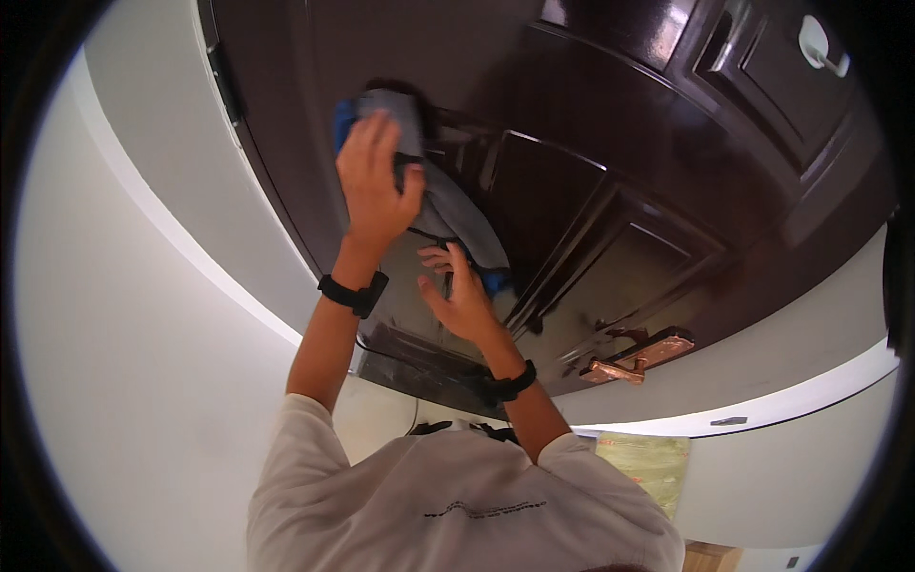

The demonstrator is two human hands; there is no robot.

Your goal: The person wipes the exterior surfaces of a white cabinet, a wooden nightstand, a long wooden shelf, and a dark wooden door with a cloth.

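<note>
A long grey fabric piece (pixel 456 214) with blue ends and dark bands lies against a glossy dark brown panelled door (pixel 562 181); its exact kind I cannot make out. My left hand (pixel 374 176) is over its upper part, the fingers stretched out and slightly blurred. Lower down and to the right, my right hand (pixel 461 296) is beside the fabric's lower edge with its fingers apart. Whether its fingertips touch the fabric I cannot tell. Both wrists wear a black band.
A copper-coloured door handle (pixel 629 362) sticks out at the lower right. At the upper right is a white hook (pixel 818 43). A black hinge (pixel 221 81) marks the door's left edge, beside a pale wall (pixel 105 286). A yellowish wrapped thing (pixel 648 467) is behind my right shoulder.
</note>
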